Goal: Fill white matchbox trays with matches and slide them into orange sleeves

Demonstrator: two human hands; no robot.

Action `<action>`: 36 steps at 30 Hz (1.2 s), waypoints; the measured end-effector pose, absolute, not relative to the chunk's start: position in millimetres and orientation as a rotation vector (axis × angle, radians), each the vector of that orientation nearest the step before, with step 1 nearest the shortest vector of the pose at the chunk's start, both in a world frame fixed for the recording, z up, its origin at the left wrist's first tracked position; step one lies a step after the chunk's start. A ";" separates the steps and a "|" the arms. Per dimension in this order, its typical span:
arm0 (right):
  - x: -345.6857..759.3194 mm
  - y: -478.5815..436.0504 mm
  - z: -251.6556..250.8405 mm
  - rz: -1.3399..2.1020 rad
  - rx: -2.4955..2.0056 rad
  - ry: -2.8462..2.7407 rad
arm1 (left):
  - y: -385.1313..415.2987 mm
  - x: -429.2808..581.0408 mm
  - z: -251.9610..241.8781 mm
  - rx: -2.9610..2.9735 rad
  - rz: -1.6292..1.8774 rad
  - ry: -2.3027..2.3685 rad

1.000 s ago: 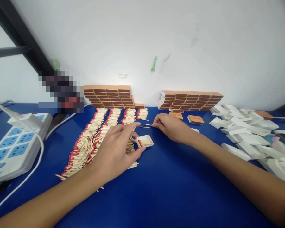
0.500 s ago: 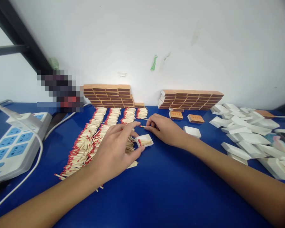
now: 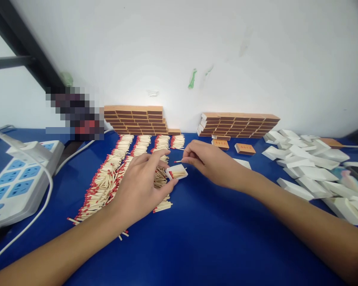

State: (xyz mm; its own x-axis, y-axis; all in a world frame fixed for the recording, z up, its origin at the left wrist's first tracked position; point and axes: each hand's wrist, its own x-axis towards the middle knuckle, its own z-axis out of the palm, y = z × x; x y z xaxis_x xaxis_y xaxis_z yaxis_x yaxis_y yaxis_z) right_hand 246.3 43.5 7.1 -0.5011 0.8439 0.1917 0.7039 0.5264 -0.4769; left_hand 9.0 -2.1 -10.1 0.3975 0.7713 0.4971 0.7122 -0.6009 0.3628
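The left hand point(image 3: 143, 176) grips a small white tray point(image 3: 176, 168) of matches point(image 3: 178, 173) between thumb and fingers, just beside the heaped matchsticks point(image 3: 100, 190). The right hand point(image 3: 203, 159) pinches a single match point(image 3: 178, 161) near the tray, apparently between thumb and forefinger.

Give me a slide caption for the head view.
Left hand holds a white tray of matches; right hand pinches a single match nearby.

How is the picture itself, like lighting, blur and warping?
In the head view, the white wall is brightest around the middle, dimming toward the upper right corner; the power strip appears stretched at the left edge; a pixelated patch hides what's behind it; lettering on the loose orange matchboxes is too soft to read.
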 end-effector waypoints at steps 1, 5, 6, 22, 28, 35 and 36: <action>246.1 45.3 4.0 0.468 -1.296 -2.375 | -2.3 9.1 -10.2 2.552 0.987 1.355; 250.2 55.3 -11.2 0.490 -1.346 -2.424 | -3.2 9.8 -9.5 2.547 0.988 1.357; 251.5 57.4 -14.5 0.501 -1.338 -2.431 | -3.3 10.0 -9.4 2.547 0.986 1.354; 256.0 58.7 -11.9 0.438 -1.233 -2.371 | -3.2 10.1 -9.2 2.566 0.988 1.353; 254.7 61.6 -19.3 0.426 -1.251 -2.417 | -4.3 10.4 -9.6 2.566 0.970 1.331; 253.2 63.4 -21.0 0.417 -1.270 -2.432 | -3.8 10.0 -9.7 2.570 0.973 1.329; 253.3 61.6 -17.6 0.420 -1.256 -2.419 | -3.8 9.9 -9.7 2.570 0.979 1.331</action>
State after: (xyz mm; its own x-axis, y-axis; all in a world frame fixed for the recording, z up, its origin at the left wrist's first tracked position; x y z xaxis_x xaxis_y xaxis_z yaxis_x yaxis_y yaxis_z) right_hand 253.3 61.6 -17.6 -0.5276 0.8269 0.1947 0.7129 0.5556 -0.4278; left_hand 9.9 -3.8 -9.7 0.4162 0.7593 0.5002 0.7040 -0.6173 0.3513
